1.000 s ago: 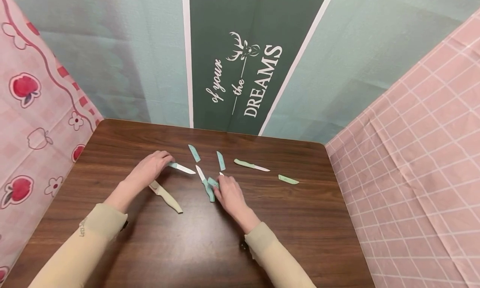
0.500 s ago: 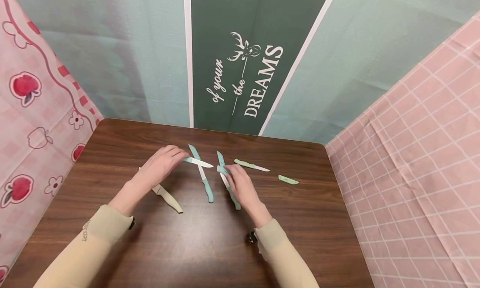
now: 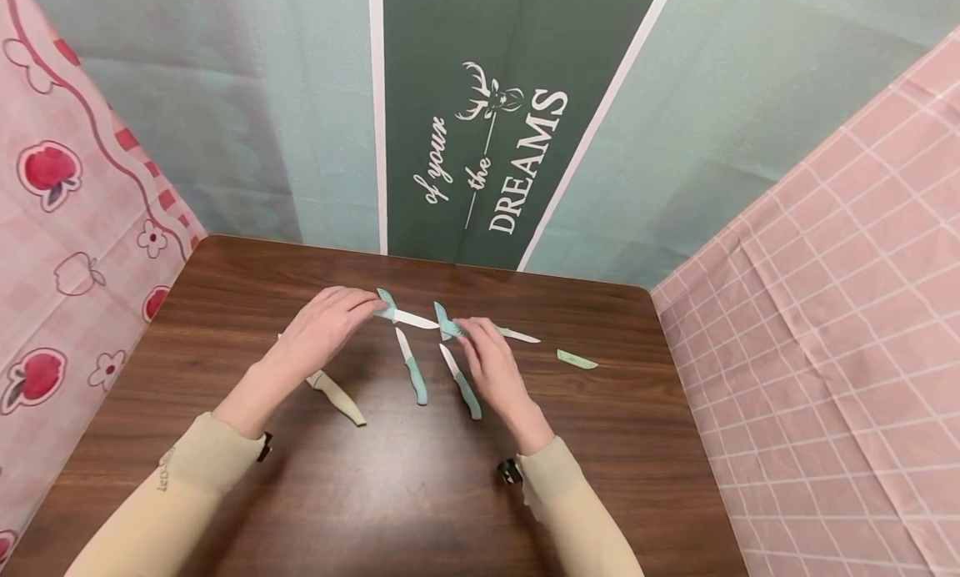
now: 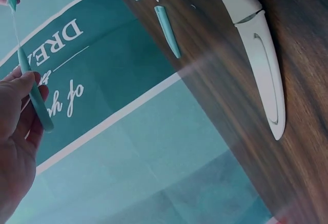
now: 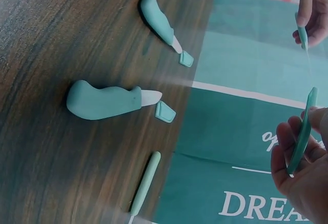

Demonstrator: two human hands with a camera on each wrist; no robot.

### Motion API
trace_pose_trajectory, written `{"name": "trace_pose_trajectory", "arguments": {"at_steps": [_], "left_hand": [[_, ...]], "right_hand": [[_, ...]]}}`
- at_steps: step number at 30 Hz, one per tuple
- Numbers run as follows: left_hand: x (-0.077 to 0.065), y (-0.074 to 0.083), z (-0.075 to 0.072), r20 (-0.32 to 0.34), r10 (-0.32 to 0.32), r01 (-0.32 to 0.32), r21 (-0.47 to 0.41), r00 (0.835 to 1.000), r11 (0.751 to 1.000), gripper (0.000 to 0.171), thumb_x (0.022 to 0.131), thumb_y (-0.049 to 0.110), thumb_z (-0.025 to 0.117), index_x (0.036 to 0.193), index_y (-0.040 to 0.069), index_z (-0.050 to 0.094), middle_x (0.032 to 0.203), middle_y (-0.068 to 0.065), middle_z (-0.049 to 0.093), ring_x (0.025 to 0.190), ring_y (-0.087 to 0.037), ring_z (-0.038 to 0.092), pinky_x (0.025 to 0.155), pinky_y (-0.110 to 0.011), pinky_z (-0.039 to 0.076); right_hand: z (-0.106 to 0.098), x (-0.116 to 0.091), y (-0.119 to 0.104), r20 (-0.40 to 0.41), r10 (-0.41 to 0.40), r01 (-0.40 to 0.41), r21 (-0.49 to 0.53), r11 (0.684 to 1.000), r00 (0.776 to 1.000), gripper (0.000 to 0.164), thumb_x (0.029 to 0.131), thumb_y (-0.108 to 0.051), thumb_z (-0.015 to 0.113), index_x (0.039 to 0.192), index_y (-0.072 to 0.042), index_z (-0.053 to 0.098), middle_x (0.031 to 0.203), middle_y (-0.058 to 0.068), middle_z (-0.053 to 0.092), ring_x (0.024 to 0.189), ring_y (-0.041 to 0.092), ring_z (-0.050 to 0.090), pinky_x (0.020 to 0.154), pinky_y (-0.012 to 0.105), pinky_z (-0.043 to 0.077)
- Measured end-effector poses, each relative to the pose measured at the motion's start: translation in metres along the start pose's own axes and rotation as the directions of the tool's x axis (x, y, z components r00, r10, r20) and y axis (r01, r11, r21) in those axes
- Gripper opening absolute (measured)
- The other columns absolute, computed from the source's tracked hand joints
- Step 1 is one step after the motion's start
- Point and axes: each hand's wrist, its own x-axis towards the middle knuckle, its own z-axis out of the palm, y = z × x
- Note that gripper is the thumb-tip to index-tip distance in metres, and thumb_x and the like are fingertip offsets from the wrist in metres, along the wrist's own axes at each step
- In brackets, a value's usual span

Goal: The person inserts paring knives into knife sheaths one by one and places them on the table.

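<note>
Both hands had drifted up toward 12 o'clock since a second earlier. Left hand (image 3: pixel 322 327) pinched a teal knife (image 3: pixel 405 317), blade aimed at 3 o'clock; right hand (image 3: pixel 491 364) gripped a teal sheath (image 3: pixel 444 322) just off its tip. Looked like sheathing was next. Two bare teal knives (image 3: pixel 412 367) lay below on the table (image 3: pixel 420 494).

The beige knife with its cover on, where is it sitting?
In the head view the beige knife lies on the table at the left, just below the left hand, left of the two teal knives.
</note>
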Motion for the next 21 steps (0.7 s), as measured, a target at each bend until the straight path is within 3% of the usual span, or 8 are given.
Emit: {"name": "trace_pose_trajectory", "arguments": {"at_steps": [7,21], "left_hand": [[0.0028,0.0032,-0.003,-0.028,0.012,-0.013,-0.017,1.0,1.0,0.031,0.09,-0.002,0.058,0.119,0.005,0.064,0.116,-0.01,0.066,0.108,-0.029,0.06,0.098,-0.045,0.047],[0.0036,0.0043,-0.0065,-0.006,0.015,-0.015,-0.017,1.0,1.0,0.041,0.086,-0.01,0.058,0.122,0.006,0.065,0.117,-0.011,0.065,0.109,-0.03,0.059,0.101,-0.045,0.045]], "right_hand": [[-0.0011,0.0018,-0.0023,-0.015,-0.002,0.002,0.001,1.0,1.0,0.028,0.098,-0.012,0.056,0.123,-0.005,0.066,0.112,0.006,0.065,0.104,0.019,0.061,0.091,0.037,0.052],[-0.0051,0.0023,-0.0068,-0.023,-0.007,0.007,-0.001,1.0,1.0,0.028,0.099,-0.016,0.055,0.123,-0.008,0.066,0.111,0.006,0.064,0.103,0.018,0.059,0.088,0.035,0.052]]}}
